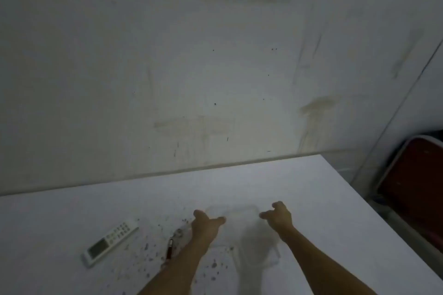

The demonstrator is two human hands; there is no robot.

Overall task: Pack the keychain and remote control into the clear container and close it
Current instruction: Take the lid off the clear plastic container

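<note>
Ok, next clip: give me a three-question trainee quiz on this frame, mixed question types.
1. True or false: the remote control already lies inside the clear container.
2. Which hand is nearer the keychain? A) left hand B) right hand
3. Fill in: the red chair stands off the table's ____ side.

Key:
1. False; it lies on the table, left of both hands.
2. A; the keychain lies beside the left forearm.
3. Right.
</note>
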